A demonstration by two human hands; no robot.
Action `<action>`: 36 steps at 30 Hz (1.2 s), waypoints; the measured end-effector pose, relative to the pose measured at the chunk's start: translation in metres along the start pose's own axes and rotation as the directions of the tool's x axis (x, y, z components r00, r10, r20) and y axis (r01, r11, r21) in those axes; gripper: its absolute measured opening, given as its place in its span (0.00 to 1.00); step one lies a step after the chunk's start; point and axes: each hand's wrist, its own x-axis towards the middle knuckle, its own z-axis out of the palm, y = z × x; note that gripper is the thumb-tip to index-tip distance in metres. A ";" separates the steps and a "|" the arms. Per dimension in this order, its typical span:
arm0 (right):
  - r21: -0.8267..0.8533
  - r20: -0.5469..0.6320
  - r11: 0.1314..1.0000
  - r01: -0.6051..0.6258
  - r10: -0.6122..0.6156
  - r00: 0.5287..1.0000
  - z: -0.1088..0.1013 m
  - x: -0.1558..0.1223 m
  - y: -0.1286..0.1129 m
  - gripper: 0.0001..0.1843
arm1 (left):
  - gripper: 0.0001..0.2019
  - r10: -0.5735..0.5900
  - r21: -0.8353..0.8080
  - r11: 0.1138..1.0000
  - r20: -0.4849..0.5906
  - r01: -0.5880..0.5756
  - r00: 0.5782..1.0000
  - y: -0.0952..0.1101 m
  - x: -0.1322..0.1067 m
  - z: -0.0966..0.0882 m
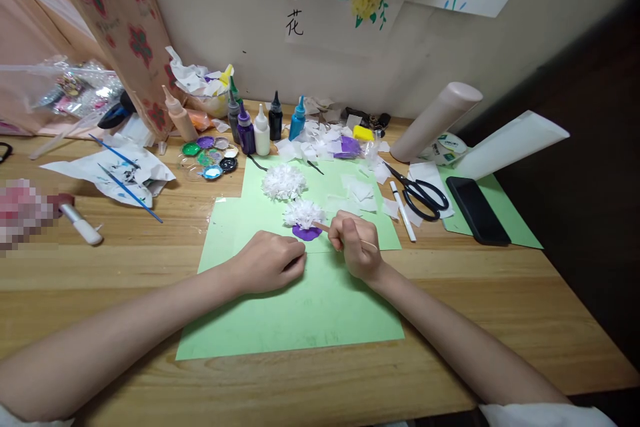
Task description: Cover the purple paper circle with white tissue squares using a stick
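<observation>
My right hand (354, 245) is closed around a thin wooden stick (369, 246). The stick's far tip touches the edge of a fluffy white paper flower (303, 213) that sits partly over a round purple patch (307, 233). My left hand (273, 261) rests as a loose fist on the green paper (295, 320), left of the purple patch, with its fingertips curled out of sight and nothing seen in it. A second white paper flower (284, 183) lies just behind the first. Small white paper squares (361, 192) are stacked to the right.
Black-handled scissors (420, 193), a white marker (403, 211) and a phone (479, 211) lie at right. Several paint bottles (261, 130) stand behind, near white scraps (320, 139). To the left are a paint palette (204, 158) and a blue brush (131, 193) on crumpled paper.
</observation>
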 end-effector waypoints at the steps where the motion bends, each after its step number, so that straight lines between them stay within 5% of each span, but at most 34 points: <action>1: 0.003 0.002 1.000 -0.018 0.018 1.000 0.000 0.002 -0.001 0.28 | 0.11 0.002 -0.002 1.000 -0.001 -0.002 1.000 0.000 0.000 0.000; 13: 0.237 0.122 0.878 -0.415 0.397 0.910 -0.003 0.041 -0.005 0.31 | 0.11 0.002 -0.001 1.000 -0.005 -0.002 1.000 0.001 0.000 -0.002; 18: 0.212 0.046 0.931 -0.297 0.294 0.955 -0.016 0.022 -0.003 0.32 | 0.12 0.001 0.008 1.000 -0.005 -0.001 1.000 0.001 0.000 -0.002; 22: 0.088 0.046 0.996 -0.006 0.002 0.999 -0.019 0.009 -0.005 0.29 | 0.12 -0.003 0.008 1.000 0.000 0.003 1.000 0.001 0.000 -0.001; 26: 0.011 0.127 0.981 0.193 -0.193 0.973 -0.013 0.007 -0.004 0.25 | 0.11 -0.004 0.008 1.000 0.005 0.004 1.000 0.000 0.001 -0.001; 36: 0.029 0.058 0.999 0.039 -0.041 0.997 -0.007 0.008 0.002 0.26 | 0.11 0.005 0.011 1.000 0.004 -0.005 1.000 0.001 0.001 -0.002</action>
